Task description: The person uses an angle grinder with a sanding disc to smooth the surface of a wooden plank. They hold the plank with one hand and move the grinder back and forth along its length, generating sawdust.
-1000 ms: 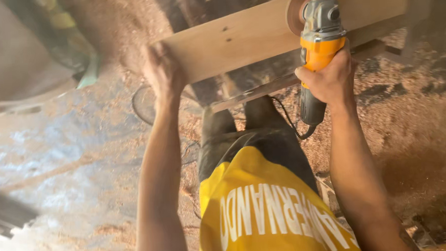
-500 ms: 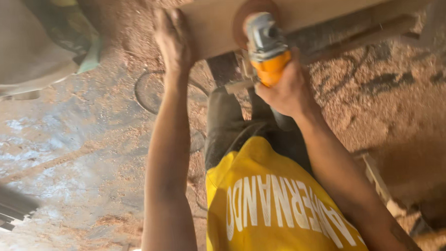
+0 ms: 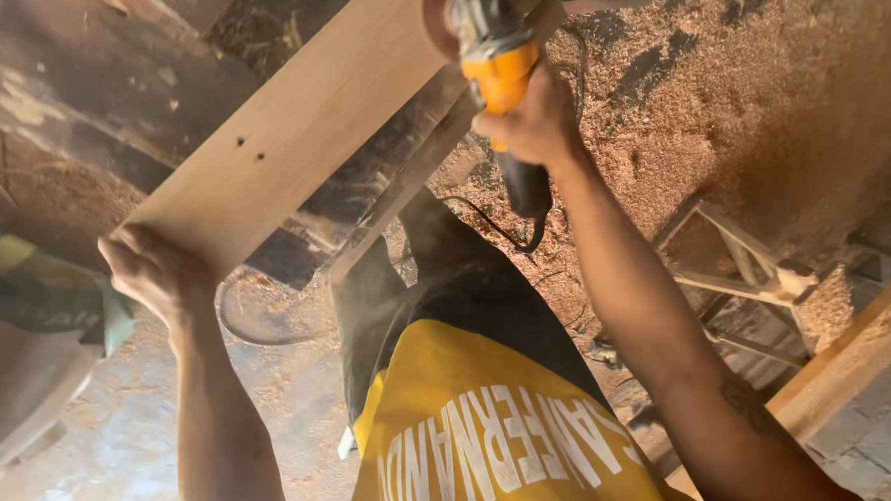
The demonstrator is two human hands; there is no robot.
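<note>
Head view: left hand (image 3: 156, 273) curled around the near end of a long pale wooden board (image 3: 300, 127), which slants up and away over a sawdust-covered floor (image 3: 759, 96). Right hand (image 3: 532, 121) wrapped tight on an orange-and-grey angle grinder (image 3: 492, 53), its disc against the board's far end. Black cord (image 3: 489, 224) hangs beneath.

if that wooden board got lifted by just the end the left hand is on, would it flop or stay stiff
The wooden board looks flat and fairly thick, so it would probably stay stiff. It runs long past the left hand, so it may feel end-heavy and want to swing down. Its sanded, dusty face could be a bit slippery.
</note>
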